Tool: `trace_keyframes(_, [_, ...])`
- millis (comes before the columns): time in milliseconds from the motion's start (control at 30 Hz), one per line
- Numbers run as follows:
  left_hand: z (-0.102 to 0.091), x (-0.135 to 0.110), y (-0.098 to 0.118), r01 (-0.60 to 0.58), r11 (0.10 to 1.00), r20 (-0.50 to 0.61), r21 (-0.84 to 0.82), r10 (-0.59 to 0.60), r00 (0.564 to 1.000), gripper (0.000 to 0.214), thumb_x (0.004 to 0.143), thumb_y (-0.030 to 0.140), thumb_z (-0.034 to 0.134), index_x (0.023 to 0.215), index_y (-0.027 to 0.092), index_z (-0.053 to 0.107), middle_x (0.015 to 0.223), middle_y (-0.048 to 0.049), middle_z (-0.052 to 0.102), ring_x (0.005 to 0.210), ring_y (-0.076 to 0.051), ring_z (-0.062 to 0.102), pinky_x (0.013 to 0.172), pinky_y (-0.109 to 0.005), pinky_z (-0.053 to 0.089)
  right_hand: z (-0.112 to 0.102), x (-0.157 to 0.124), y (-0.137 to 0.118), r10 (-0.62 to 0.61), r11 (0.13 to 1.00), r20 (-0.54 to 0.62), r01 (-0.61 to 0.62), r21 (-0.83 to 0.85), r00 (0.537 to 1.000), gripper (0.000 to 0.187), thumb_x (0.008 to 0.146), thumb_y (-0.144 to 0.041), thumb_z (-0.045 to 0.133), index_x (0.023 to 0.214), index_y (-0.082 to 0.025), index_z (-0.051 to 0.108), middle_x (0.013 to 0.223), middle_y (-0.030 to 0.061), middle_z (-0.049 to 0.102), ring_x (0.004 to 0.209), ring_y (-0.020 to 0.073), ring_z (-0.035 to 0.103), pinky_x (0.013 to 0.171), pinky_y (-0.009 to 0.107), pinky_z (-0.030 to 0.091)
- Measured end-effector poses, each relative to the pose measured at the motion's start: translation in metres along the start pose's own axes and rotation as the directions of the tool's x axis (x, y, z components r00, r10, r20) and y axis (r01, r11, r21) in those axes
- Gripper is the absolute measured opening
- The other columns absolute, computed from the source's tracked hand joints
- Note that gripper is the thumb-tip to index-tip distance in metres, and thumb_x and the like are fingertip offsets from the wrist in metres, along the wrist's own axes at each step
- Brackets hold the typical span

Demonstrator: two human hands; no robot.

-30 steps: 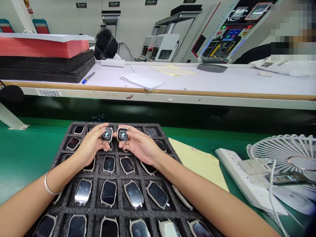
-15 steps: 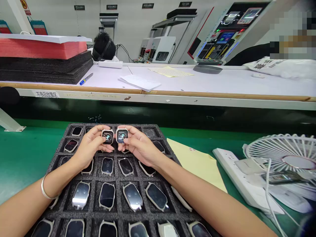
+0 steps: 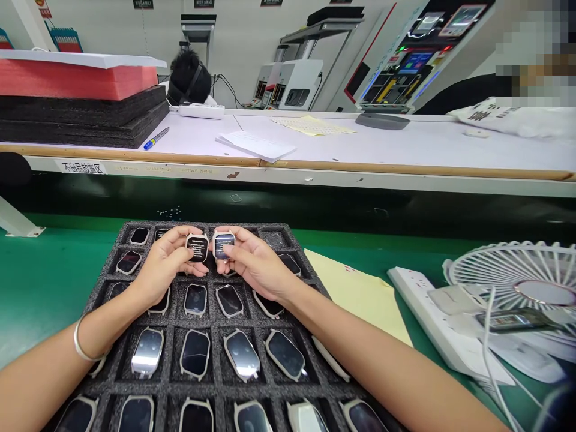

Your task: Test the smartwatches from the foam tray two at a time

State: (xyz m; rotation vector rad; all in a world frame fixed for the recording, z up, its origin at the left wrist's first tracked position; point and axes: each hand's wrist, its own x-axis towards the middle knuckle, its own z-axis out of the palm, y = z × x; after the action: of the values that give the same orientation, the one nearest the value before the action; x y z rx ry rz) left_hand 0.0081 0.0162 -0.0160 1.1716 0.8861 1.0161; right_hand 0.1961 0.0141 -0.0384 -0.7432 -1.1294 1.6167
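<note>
My left hand (image 3: 167, 262) grips a smartwatch (image 3: 197, 248) without a strap, its thumb at the screen's left edge. Close beside it, a second smartwatch (image 3: 224, 245) is held in my right hand (image 3: 254, 264), the thumb lying over the lower screen. Both screens are lit and show lines of white text on black, too small to read. Below the hands lies a black foam tray (image 3: 172, 354) with rows of square pockets. Several strapless watches with dark screens, such as one watch (image 3: 195, 354), rest in the pockets. My forearms hide some of them.
Right of the tray are yellow paper (image 3: 355, 294), a white power strip (image 3: 445, 330) and a white fan (image 3: 531, 282) with cables. Beyond, a raised shelf (image 3: 180, 137) carries stacked foam (image 3: 81, 108), a pen (image 3: 156, 138) and papers (image 3: 254, 146). A person's head (image 3: 189, 78) shows behind it.
Both watch screens have switched from a dial-like picture with a green figure to lines of text. The hands keep nearly the same place; the camera view has shifted slightly.
</note>
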Motion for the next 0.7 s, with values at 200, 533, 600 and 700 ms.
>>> trace_keyframes(200, [0.0001,-0.0003,-0.0008,-0.02,1.0,-0.011,0.025,0.02,1.0,0.034,0.07,0.022,0.065,0.103,0.018,0.058,0.088,0.0,0.069,0.059,-0.014,0.071,0.061,-0.027,0.06,0.0016,-0.002,-0.0014,-0.018,0.999,0.013,0.018,-0.04,1.0,0.038,0.076,-0.019,0.071,0.111,-0.023,0.057,0.088,-0.0009,0.065,0.063,0.0104,0.062,0.064,0.027,0.047])
trace_keyframes(533, [-0.0001,0.0016,-0.0047,-0.058,0.997,-0.002,0.056,0.058,0.998,0.033,0.073,0.023,0.07,0.104,0.018,0.058,0.092,-0.0006,0.067,0.057,-0.012,0.07,0.058,-0.024,0.059,0.0042,-0.003,-0.0033,-0.017,0.999,0.006,0.017,-0.044,1.0,0.041,0.074,-0.018,0.072,0.111,-0.023,0.056,0.093,0.0001,0.065,0.063,0.0105,0.061,0.063,0.028,0.048])
trace_keyframes(600, [0.0001,0.0018,-0.0049,-0.062,0.997,0.003,0.051,0.062,0.998,0.034,0.073,0.021,0.069,0.104,0.018,0.058,0.093,-0.0005,0.066,0.058,-0.012,0.071,0.059,-0.024,0.06,0.0043,-0.0031,-0.0032,-0.01,0.999,-0.002,0.01,-0.041,1.0,0.042,0.073,-0.017,0.072,0.111,-0.023,0.056,0.091,-0.0006,0.064,0.064,0.0102,0.061,0.063,0.027,0.047])
trace_keyframes(700, [0.0001,0.002,-0.0056,-0.061,0.998,0.005,0.03,0.061,0.998,0.035,0.07,0.016,0.068,0.104,0.018,0.059,0.096,-0.0004,0.065,0.06,-0.012,0.071,0.061,-0.025,0.061,0.0032,-0.0033,-0.002,0.002,0.999,-0.007,-0.002,-0.047,1.0,0.045,0.071,-0.014,0.071,0.113,-0.023,0.055,0.086,-0.0024,0.061,0.064,0.0094,0.06,0.059,0.024,0.044])
